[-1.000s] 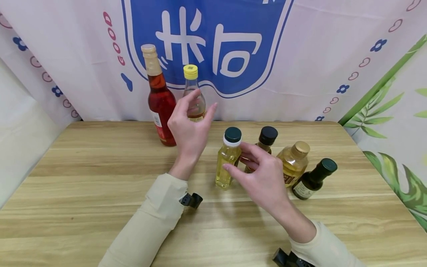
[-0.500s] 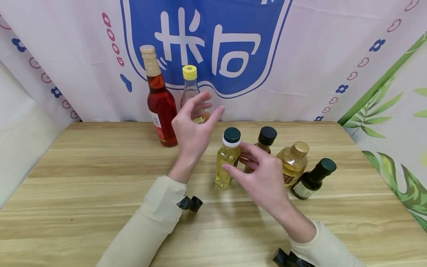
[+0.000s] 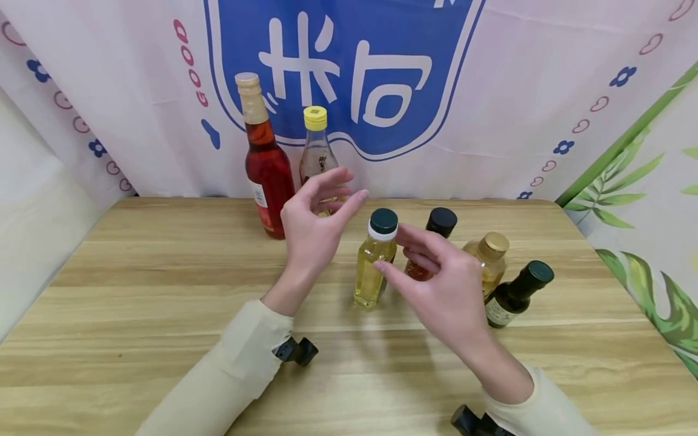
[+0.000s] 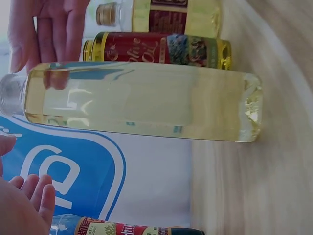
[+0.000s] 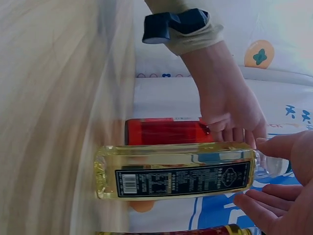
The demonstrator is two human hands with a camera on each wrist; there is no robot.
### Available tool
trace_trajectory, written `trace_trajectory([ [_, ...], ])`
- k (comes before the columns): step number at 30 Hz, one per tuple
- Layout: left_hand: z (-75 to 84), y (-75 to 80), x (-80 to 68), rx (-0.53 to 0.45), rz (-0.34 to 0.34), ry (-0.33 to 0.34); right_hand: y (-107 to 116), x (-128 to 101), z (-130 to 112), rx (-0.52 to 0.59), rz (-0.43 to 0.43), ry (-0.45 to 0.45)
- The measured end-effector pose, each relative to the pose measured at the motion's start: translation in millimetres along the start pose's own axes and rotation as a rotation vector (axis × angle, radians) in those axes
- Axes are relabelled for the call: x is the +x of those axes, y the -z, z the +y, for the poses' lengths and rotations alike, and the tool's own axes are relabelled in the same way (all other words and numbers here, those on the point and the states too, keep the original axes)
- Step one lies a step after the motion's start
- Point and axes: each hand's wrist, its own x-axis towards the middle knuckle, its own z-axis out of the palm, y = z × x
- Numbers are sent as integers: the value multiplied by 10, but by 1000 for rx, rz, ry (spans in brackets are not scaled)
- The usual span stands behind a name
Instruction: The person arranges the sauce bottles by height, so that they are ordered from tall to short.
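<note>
A clear square bottle of yellow oil (image 3: 371, 272) with a dark green cap stands upright near the middle of the wooden table. Around its upper right side is my right hand (image 3: 452, 290), thumb and fingers spread to either side near the neck. The right wrist view shows that thumb over the neck, with the fingers (image 5: 266, 203) just beside the bottle. My left hand (image 3: 311, 224) hovers to the left with fingers loosely bent, holding nothing. Behind it stands a clear bottle with a yellow cap (image 3: 315, 118), its lower part mostly hidden by the hand.
A tall red bottle (image 3: 268, 175) stands at the back left. Right of the oil are a black-capped bottle (image 3: 442, 221), partly hidden by my right hand, a gold-capped bottle (image 3: 493, 248) and a small dark green bottle (image 3: 515, 293). A printed cloth (image 3: 491, 121) hangs behind the table.
My left hand has drawn down, away from the yellow-capped bottle. My right hand has shifted slightly right relative to the oil bottle, now covering more of the gold-capped bottle. The bottles stay in place.
</note>
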Motion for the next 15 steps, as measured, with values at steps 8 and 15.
trace_trajectory([
  [8,3,43,-115,-24,-57,23,155,20,-124,-9,41,43],
  [15,15,73,-207,-29,-110,69,321,54,-236,32,91,39],
])
